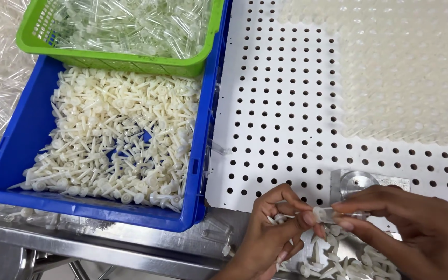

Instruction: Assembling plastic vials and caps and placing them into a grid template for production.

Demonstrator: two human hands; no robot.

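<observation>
My left hand (270, 233) is at the bottom centre, fingers closed around several white plastic plungers, with thumb and forefinger pinching one plunger (319, 213) by its round head. My right hand (410, 228) comes from the right and pinches a small clear tube (352, 213) that meets that plunger's tip. Below both hands lies a loose pile of white plungers (338, 262) on the steel surface.
A blue bin (22, 140) at left holds many white plungers. A green basket (130, 59) of clear tubes rests on its far edge. A white perforated board (281, 114) spans the right, with filled rows of clear tubes (405, 72) at its far corner. A metal block (359, 181) sits behind my hands.
</observation>
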